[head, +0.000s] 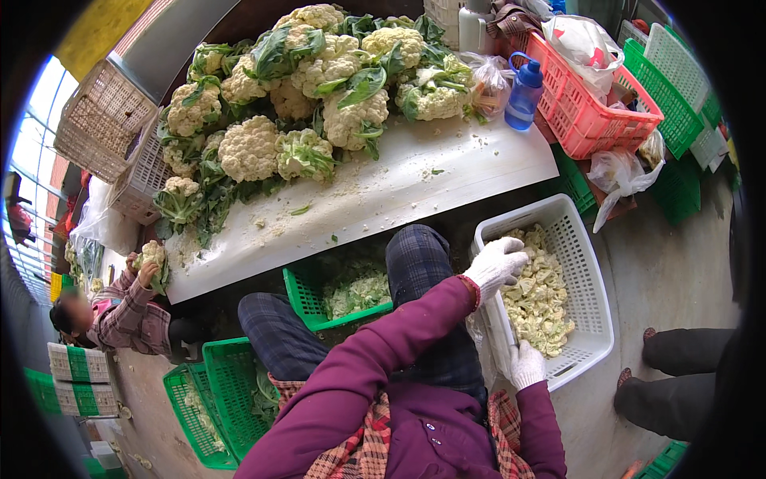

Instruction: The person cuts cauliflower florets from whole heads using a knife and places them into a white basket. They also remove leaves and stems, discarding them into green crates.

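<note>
My left hand, in a white knitted glove, is over the upper left part of a white plastic crate, its fingers bent above cauliflower florets. Whether it holds a piece is hidden. The other glove covers my right hand, which rests at the crate's near left rim with the fingers around the edge. Beyond my knees, whole cauliflower heads with green leaves are piled on a white-topped table strewn with crumbs.
Green crates with trimmings stand between my legs and at the lower left. A blue water bottle and a red crate are at the upper right. At the left, another person holds a cauliflower; someone's legs show at the right.
</note>
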### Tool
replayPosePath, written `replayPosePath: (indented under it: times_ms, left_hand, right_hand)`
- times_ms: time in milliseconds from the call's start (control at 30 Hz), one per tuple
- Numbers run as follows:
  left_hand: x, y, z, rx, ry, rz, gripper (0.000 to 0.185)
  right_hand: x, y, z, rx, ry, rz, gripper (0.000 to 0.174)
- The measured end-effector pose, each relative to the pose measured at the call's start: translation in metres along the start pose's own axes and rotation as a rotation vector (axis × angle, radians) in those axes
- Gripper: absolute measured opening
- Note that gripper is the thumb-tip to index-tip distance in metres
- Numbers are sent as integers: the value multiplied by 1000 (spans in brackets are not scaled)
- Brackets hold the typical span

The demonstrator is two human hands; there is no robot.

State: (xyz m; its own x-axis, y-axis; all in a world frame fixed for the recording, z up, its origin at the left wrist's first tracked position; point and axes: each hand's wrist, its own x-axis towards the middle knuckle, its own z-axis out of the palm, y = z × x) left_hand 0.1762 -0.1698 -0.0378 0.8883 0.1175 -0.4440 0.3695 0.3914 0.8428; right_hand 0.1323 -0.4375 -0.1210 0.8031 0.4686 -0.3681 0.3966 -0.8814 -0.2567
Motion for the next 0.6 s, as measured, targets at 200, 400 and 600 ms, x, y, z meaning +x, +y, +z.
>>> replayPosePath:
  times_ms: [200, 400, 600]
  left_hand:
    - [-36, 60, -128, -77, 447, 289, 54]
    - [-70, 104, -321, 890, 1322, 377, 66]
    - [-65, 119, -421, 1276, 1134, 263, 69]
  right_hand:
    - [30, -4, -17, 186, 46, 45, 33]
    - [80, -94, -73, 593, -15, 100, 31]
    - [129, -230, -127, 774, -63, -197, 22]
